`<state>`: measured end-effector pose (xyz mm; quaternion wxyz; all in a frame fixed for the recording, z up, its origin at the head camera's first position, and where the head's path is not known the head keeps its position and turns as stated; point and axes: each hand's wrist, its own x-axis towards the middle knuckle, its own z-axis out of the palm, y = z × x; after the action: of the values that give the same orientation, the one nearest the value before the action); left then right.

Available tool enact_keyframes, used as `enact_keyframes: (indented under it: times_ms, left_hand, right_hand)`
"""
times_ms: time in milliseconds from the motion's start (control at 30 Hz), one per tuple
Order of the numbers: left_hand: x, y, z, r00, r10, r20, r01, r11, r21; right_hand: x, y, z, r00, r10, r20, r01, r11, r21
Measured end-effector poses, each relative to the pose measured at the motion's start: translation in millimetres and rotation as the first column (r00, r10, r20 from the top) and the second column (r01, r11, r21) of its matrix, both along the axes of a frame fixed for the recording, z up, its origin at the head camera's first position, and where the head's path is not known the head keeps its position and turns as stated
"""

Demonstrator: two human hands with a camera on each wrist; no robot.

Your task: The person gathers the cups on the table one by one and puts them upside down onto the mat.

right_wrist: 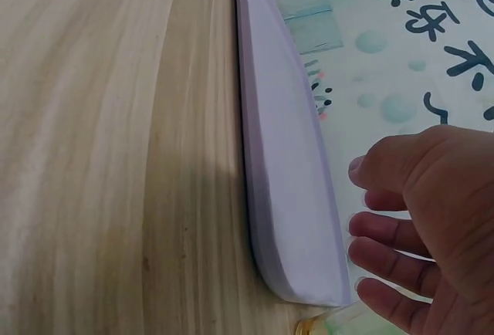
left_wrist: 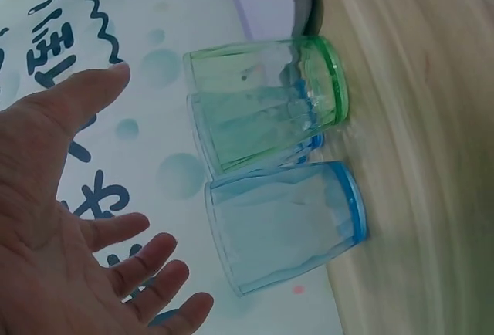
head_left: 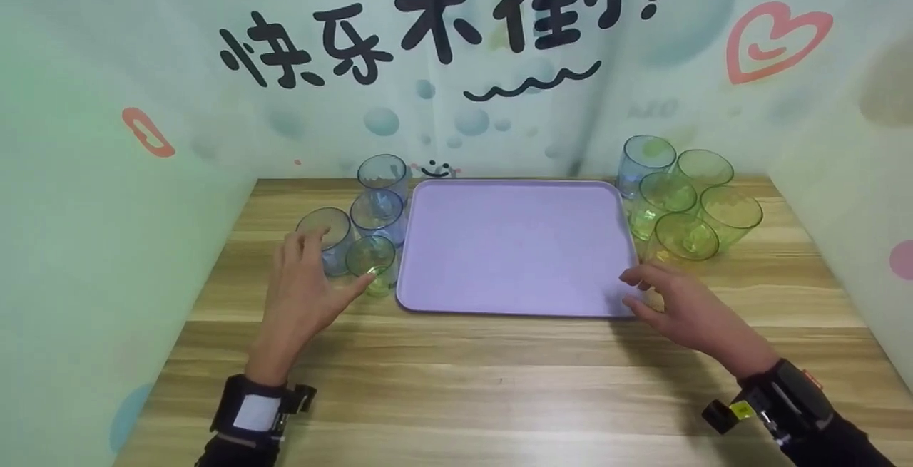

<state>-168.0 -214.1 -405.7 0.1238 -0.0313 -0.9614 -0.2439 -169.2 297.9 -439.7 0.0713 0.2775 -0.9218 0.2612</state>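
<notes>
My left hand [head_left: 303, 296] is spread in front of the left group of glasses, thumb apart from the fingers. In the head view it overlaps a blue glass [head_left: 334, 257]; the left wrist view has a gap between the fingers and that blue glass [left_wrist: 285, 223]. A green glass [left_wrist: 266, 96] stands beside it, with two more blue glasses [head_left: 381, 171] behind. Over the front right corner of the purple tray [head_left: 513, 246] hovers my right hand [head_left: 685, 310], its fingers loosely bent and holding nothing. A yellow-green glass [head_left: 686, 239] is just beyond it.
Several glasses, green, yellow-green and one blue [head_left: 645, 167], cluster to the tray's right. All stand on a wooden table [head_left: 485, 388]. A printed backdrop [head_left: 499, 117] rises along the table's back edge and sides.
</notes>
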Motion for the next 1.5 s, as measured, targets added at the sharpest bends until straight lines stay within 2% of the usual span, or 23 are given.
enact_keyframes:
  times_ms: [267,433,767,967,1167,1333,1500]
  left_hand:
    - [1.8,6,-10.1,0.999,0.028,0.034,-0.027,0.999,-0.019]
    - [-3.1,14,-14.2,0.997,0.034,0.074,-0.032,0.999,-0.021]
    - [-2.4,17,-6.8,0.991,0.1,0.085,-0.1,0.995,0.001]
    - [-6.4,9,-1.1,0.989,0.113,0.091,-0.114,0.993,0.001]
    - [-14.6,-9,9.9,0.993,0.088,0.082,-0.09,0.996,0.022]
    - [-26.8,-31,20.9,0.983,0.039,0.177,-0.056,0.994,0.09]
    - [-41.4,-45,21.2,0.966,-0.015,0.256,-0.018,0.992,0.125]
  right_hand:
    - [-3.4,3,-7.8,0.998,0.07,-0.006,-0.069,0.997,0.033]
    - [-4.0,6,-9.6,0.995,0.087,0.055,-0.09,0.995,0.052]
    - [-5.7,4,-13.0,0.984,0.094,0.153,-0.107,0.991,0.082]
    - [-4.8,5,-13.4,0.98,0.088,0.178,-0.106,0.99,0.089]
    - [-6.9,3,-15.7,0.983,0.122,0.14,-0.135,0.987,0.083]
    - [-9.2,2,-18.5,0.983,0.146,0.108,-0.155,0.984,0.086]
    - [-10.7,-1,-18.5,0.98,0.151,0.128,-0.162,0.983,0.08]
